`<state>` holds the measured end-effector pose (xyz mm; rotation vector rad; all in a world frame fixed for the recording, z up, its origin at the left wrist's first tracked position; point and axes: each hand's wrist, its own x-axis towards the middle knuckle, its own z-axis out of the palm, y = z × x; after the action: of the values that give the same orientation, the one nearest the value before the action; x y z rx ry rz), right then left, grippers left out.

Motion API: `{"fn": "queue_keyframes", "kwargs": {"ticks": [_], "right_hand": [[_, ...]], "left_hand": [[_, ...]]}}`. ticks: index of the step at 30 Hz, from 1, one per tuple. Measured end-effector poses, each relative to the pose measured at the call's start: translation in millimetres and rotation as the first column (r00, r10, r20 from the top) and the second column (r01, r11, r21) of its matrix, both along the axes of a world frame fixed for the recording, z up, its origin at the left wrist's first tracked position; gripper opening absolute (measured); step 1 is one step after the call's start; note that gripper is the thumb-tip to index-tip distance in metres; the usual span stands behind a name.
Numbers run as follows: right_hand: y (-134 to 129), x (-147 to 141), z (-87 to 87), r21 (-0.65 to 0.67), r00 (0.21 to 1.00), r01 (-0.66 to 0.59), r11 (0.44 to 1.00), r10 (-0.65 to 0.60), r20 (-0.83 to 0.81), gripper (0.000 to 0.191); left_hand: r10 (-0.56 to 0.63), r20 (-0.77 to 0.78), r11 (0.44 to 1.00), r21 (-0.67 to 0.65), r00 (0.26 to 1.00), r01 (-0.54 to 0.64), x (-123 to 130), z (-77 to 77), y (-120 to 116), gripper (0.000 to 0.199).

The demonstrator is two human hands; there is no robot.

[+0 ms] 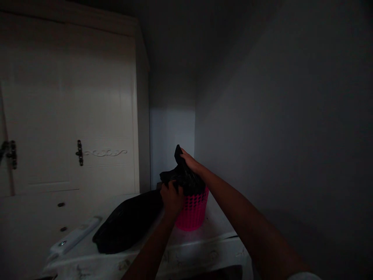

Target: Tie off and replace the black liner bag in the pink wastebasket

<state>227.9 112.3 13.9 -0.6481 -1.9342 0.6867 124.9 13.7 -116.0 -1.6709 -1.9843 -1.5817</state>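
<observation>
A pink basket (190, 217) with a lattice of holes stands upright on a white surface. Black plastic, which looks like a bin bag (190, 182), lines its top and bunches up above the rim. My right hand (190, 160) pinches a raised edge of this bag over the basket's far side. At the near left of the rim, my left hand (172, 197) has its fingers curled on the bag. A second dark bundle (128, 223), apparently black plastic too, lies just left of the basket. The dim light hides the inside of the basket.
The white table or dresser (204, 249) carries a long white object (74, 237), perhaps a power strip, at its left edge. A white wardrobe (105, 97) with dark handles rises at the left. The grey wall (285, 116) runs along the right.
</observation>
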Motion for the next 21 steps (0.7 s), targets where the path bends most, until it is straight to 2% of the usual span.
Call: {"fn": "queue_keyframes", "kwargs": {"ticks": [3, 5, 7, 10, 12, 14, 16, 18, 19, 21], "right_hand": [[-12.0, -1.6, 22.4, -0.017, 0.982, -0.106, 0.994, 0.102, -0.157, 0.069], [-18.8, 7.4, 35.8, 0.023, 0.978, -0.073, 0.997, 0.076, -0.196, 0.083], [-23.9, 19.8, 43.3, 0.032, 0.989, 0.024, 0.999, -0.019, -0.148, 0.081], [-28.7, 34.4, 36.9, -0.018, 0.987, 0.159, 0.987, -0.159, 0.018, 0.059], [-29.5, 37.7, 23.2, -0.03, 0.974, 0.192, 0.981, -0.186, 0.132, 0.061], [-27.4, 36.8, 8.6, 0.017, 0.954, 0.175, 0.984, -0.174, 0.243, 0.062], [-22.7, 35.7, -0.5, 0.094, 0.928, 0.171, 0.981, -0.193, 0.318, 0.042], [-16.2, 38.5, -2.0, 0.153, 0.919, 0.243, 0.958, -0.278, 0.28, 0.023], [-12.6, 42.3, -0.5, 0.158, 0.918, 0.305, 0.939, -0.334, 0.214, 0.022], [-5.4, 54.7, 4.5, 0.115, 0.904, 0.42, 0.9, -0.426, 0.033, 0.026]], "left_hand": [[0.006, 0.024, 0.998, -0.056, 1.0, -0.004, -0.4, 6.5, -3.9, 0.04], [-0.013, 0.063, 0.998, -0.065, 0.998, 0.017, -1.9, 9.6, -5.3, 0.042], [-0.034, 0.105, 0.998, -0.041, 0.994, 0.038, -4.8, 10.5, -4.3, 0.046], [-0.113, 0.138, 0.992, 0.071, 0.984, 0.104, -12.8, 10.2, 4.9, 0.052], [-0.205, 0.138, 0.966, 0.19, 0.969, 0.177, -19.9, 13.2, 16.0, 0.052], [-0.328, 0.135, 0.911, 0.306, 0.935, 0.276, -27.4, 22.2, 28.6, 0.048], [-0.465, 0.173, 0.841, 0.391, 0.868, 0.373, -35.0, 37.4, 39.3, 0.044], [-0.571, 0.304, 0.794, 0.438, 0.762, 0.421, -43.1, 56.9, 45.5, 0.042], [-0.606, 0.406, 0.784, 0.453, 0.685, 0.425, -47.4, 67.4, 46.6, 0.043], [-0.643, 0.603, 0.765, 0.495, 0.472, 0.411, -56.4, 87.6, 45.2, 0.051]]}}
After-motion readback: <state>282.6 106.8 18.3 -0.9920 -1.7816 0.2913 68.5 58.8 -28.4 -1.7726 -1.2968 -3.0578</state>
